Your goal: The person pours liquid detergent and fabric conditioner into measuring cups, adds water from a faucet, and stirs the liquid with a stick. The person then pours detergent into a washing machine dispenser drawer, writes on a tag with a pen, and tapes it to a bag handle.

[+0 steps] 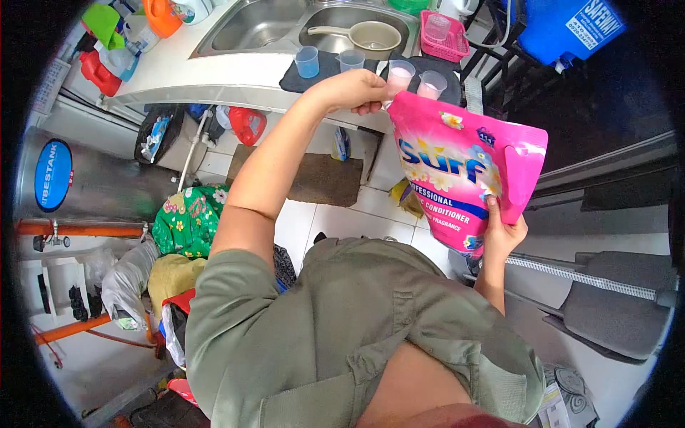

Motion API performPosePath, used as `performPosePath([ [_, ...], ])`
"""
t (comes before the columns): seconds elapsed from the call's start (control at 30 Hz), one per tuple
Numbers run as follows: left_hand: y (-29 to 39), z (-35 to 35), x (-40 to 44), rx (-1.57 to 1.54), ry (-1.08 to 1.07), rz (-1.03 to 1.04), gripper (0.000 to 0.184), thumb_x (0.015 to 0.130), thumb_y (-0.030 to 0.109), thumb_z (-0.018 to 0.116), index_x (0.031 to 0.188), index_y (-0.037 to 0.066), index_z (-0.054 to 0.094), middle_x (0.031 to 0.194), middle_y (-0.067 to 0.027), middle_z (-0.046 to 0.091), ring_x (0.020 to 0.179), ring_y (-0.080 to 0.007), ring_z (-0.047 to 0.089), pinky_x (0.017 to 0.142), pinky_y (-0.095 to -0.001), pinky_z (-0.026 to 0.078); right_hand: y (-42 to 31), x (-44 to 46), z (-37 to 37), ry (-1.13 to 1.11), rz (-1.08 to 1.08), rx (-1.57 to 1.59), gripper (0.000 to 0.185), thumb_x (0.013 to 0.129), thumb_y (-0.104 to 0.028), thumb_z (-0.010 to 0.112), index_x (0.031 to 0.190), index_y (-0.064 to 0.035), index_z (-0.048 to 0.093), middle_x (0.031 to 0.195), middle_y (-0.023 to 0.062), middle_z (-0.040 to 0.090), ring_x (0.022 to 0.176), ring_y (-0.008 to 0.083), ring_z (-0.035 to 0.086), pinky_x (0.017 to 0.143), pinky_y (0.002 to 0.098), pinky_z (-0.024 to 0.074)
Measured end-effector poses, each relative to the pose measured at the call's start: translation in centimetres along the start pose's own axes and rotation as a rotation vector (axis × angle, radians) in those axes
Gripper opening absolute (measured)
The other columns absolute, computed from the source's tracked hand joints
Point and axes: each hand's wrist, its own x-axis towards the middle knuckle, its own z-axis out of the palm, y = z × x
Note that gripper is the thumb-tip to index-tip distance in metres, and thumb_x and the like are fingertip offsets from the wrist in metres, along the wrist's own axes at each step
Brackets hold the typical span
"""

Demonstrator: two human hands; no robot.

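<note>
A large pink Surf fabric conditioner pouch point(449, 167) is tilted in front of me, its top edge towards the counter. My right hand point(503, 230) grips it low on its right side, by the handle cut-out. My left hand point(357, 91) is closed at the pouch's upper left corner, fingers pinched there; the exact grip is partly hidden. Just beyond that corner stand a plastic cup point(401, 70) with pale pink contents and a second such cup point(431, 85). Left of these are a cup of blue liquid point(307, 63) and a clear cup point(351, 60).
Behind the cups are a steel sink point(250, 32) and a pan with a handle point(374, 37). A pink basket point(444, 46) sits to the right, near a blue container point(564, 32). Bottles, including a red one point(100, 73), crowd the counter's left end. A steel tank point(93, 178) lies left.
</note>
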Motion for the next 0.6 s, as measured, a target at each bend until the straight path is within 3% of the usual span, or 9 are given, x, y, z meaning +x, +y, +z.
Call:
performPosePath([
  [0.1,-2.1,-0.6,-0.1,-0.186,-0.102,0.151,0.014,0.085,0.017,0.055,0.084,0.003,0.059,0.076,-0.0018,0.06,0.068,-0.008,0.055,0.058,-0.0207,0.042,0.7,-0.2,0.1,0.018,0.034,0.04,0.014,0.072,-0.006,0.072,0.078,0.0032,0.063,0.067,0.0023,0.06,0.064,0.0068,0.05,0.061,0.0219,0.0418],
  [0.17,-3.1,-0.4,0.4,-0.285,0.009,0.507,0.011,0.08,0.01,0.06,0.087,0.002,0.059,0.081,-0.0005,0.06,0.077,-0.0118,0.055,0.067,-0.0266,0.044,1.2,0.2,-0.1,-0.028,0.038,0.033,0.013,0.072,-0.005,0.072,0.078,0.0028,0.063,0.068,0.0027,0.06,0.064,0.0072,0.051,0.061,0.0221,0.0418],
  [0.3,0.2,2.6,-1.8,-0.504,0.068,0.536,0.014,0.073,0.008,0.064,0.085,0.003,0.06,0.084,-0.001,0.061,0.082,-0.0177,0.055,0.077,-0.0325,0.042,0.9,-0.7,0.6,-0.155,0.033,0.055,0.011,0.071,-0.001,0.07,0.079,0.0018,0.064,0.07,0.0036,0.061,0.065,0.0085,0.053,0.061,0.0231,0.042],
  [0.37,-0.8,4.4,-2.5,0.355,-0.043,0.537,0.015,0.069,0.011,0.066,0.082,0.007,0.061,0.082,-0.0025,0.061,0.083,-0.021,0.056,0.082,-0.0362,0.04,3.1,-2.8,1.5,-0.221,0.02,-0.035,0.012,0.069,-0.001,0.071,0.079,0.0015,0.063,0.072,0.0032,0.062,0.066,0.0093,0.054,0.061,0.0242,0.043],
  [0.43,-2.0,6.5,-3.2,0.584,0.119,0.656,0.014,0.068,0.016,0.066,0.079,0.011,0.061,0.077,-0.0038,0.059,0.082,-0.023,0.055,0.085,-0.0388,0.037,6.4,-4.6,1.8,-0.284,0.486,0.167,0.014,0.069,-0.002,0.071,0.08,0.0006,0.063,0.072,0.0023,0.062,0.065,0.0111,0.056,0.061,0.0251,0.0433],
  [0.47,-3.9,7.7,-2.9,0.618,0.136,0.745,0.012,0.067,0.019,0.066,0.076,0.013,0.06,0.073,-0.0026,0.057,0.078,-0.0219,0.055,0.084,-0.041,0.036,8.1,-5.1,1.4,-0.437,0.525,0.15,0.02,0.066,-0.003,0.073,0.084,-0.0008,0.063,0.074,0.0019,0.062,0.068,0.0121,0.057,0.064,0.0255,0.045],
  [0.5,-5.3,9.1,-3.0,0.583,0.139,0.767,0.011,0.065,0.02,0.065,0.073,0.013,0.06,0.071,-0.0015,0.058,0.075,-0.021,0.056,0.085,-0.0413,0.036,7.8,-4.6,1.2,-0.616,0.448,0.097,0.04,0.062,-0.005,0.077,0.098,-0.0015,0.059,0.09,0.0051,0.062,0.082,0.0143,0.058,0.074,0.0271,0.0451],
  [0.57,-8.0,11.8,-2.8,0.702,0.1,0.762,0.009,0.064,0.02,0.063,0.071,0.015,0.06,0.069,-0.0005,0.058,0.072,-0.0194,0.057,0.085,-0.0415,0.036,6.3,-4.5,2.4,-0.521,0.275,0.04,0.063,0.055,-0.008,0.08,0.11,-0.0033,0.052,0.109,0.0094,0.056,0.1,0.0197,0.054,0.086,0.031,0.0414],
  [0.6,-10.2,12.8,-2.1,0.677,0.094,0.743,0.009,0.064,0.02,0.063,0.071,0.015,0.06,0.069,-0.0005,0.058,0.072,-0.0194,0.057,0.085,-0.0415,0.036,4.3,-3.7,3.5,-0.701,0.075,-0.247,0.076,0.049,-0.011,0.082,0.116,-0.0045,0.047,0.119,0.013,0.05,0.11,0.0249,0.048,0.093,0.0339,0.0368],
])
